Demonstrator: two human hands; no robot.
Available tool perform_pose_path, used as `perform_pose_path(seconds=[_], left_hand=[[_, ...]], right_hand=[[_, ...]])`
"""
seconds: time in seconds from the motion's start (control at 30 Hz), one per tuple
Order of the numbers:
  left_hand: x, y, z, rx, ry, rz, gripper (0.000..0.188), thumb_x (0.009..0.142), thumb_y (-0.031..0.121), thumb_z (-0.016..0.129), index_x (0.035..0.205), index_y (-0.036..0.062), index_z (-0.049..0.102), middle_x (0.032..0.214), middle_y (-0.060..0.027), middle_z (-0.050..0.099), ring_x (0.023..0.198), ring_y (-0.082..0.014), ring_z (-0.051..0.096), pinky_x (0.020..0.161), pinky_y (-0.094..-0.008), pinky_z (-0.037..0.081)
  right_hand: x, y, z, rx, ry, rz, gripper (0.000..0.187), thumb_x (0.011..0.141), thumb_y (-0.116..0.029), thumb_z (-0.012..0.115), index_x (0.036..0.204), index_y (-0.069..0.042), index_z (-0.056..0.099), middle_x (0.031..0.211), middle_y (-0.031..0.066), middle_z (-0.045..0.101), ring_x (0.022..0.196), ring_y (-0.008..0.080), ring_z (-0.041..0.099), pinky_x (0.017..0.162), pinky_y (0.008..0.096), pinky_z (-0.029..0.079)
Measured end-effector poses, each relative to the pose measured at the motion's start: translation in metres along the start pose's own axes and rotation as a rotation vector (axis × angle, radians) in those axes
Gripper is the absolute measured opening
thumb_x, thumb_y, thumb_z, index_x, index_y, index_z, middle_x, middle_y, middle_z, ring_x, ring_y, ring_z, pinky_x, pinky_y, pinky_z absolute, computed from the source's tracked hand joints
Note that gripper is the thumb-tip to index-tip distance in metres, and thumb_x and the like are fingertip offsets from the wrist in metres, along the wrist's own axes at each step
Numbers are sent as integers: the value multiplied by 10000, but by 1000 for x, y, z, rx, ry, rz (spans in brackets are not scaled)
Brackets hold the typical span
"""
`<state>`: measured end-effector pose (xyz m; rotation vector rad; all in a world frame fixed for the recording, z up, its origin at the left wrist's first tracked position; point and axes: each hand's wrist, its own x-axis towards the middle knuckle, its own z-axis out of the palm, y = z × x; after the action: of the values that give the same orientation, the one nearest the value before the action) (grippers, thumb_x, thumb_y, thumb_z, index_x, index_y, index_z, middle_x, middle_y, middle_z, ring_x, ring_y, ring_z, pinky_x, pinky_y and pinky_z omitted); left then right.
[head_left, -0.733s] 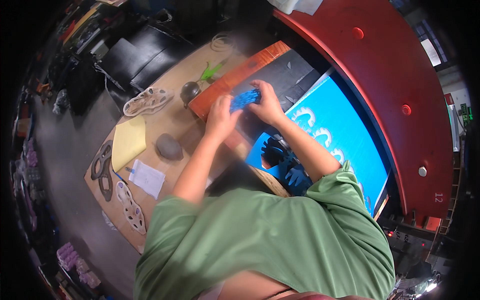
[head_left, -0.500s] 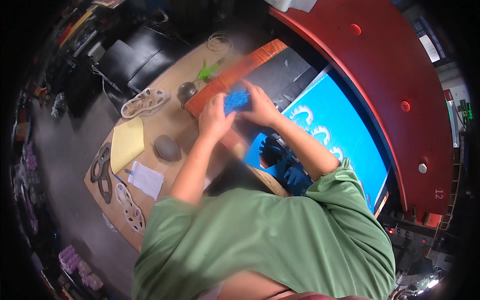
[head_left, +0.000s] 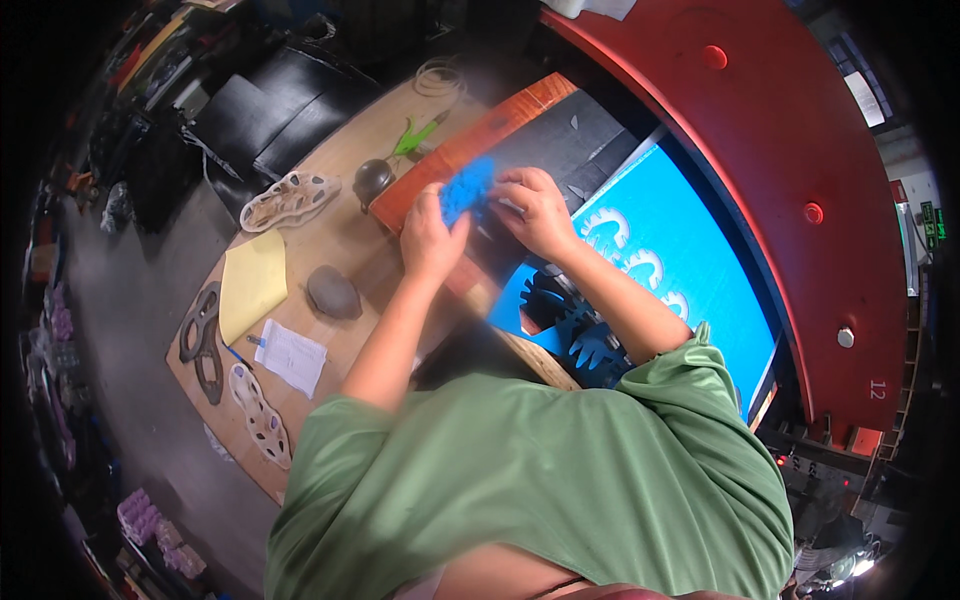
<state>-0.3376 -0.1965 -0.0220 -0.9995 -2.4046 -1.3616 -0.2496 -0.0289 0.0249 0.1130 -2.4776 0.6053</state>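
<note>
My left hand (head_left: 430,236) is closed around a stack of blue foam-like pieces (head_left: 466,190), smeared by motion, above a black cutting bed. Just to its right, at the edge of the stack, my right hand (head_left: 538,212) has its fingers curled inward. Whatever those fingers pinch, if anything, is too blurred to make out. Below my right forearm lies a blue sheet scrap (head_left: 508,300) with toothed cut-outs. Beyond that forearm stretches a large blue sheet (head_left: 690,235) bearing a row of curved, toothed holes.
A red machine beam (head_left: 760,130) arches along the right. An orange-red board (head_left: 480,135) borders the bed. On the wooden table (head_left: 350,250) at left are green snips (head_left: 418,137), a dark round object (head_left: 374,184), a grey lump (head_left: 333,292), yellow paper (head_left: 252,285) and sole-shaped cut-outs (head_left: 260,415).
My right hand has drawn away to the right from its grip beside the left, its fingers curling. The blue stack stays in my left hand, tilted more upright and showing more of its face.
</note>
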Motion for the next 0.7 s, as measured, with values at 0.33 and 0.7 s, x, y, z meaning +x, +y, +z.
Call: perform_pose_path(seconds=[0.33, 0.7], left_hand=[[-2, -10, 1, -5, 1, 32, 506, 746, 132, 716, 1202, 28, 524, 1105, -197, 609, 1010, -396, 590, 864, -464, 484], [2, -8, 2, -13, -17, 36, 541, 729, 114, 727, 1220, 35, 516, 1134, -192, 609, 1040, -398, 585, 889, -460, 476]], right_hand=[[5, 1, 8, 72, 11, 103, 233, 794, -63, 717, 1027, -68, 700, 1024, 125, 660, 992, 326, 623, 847, 375, 513], [-1, -7, -13, -160, 45, -93, 245, 739, -39, 673, 972, -107, 708, 937, 71, 692, 750, 253, 665, 636, 348, 527]])
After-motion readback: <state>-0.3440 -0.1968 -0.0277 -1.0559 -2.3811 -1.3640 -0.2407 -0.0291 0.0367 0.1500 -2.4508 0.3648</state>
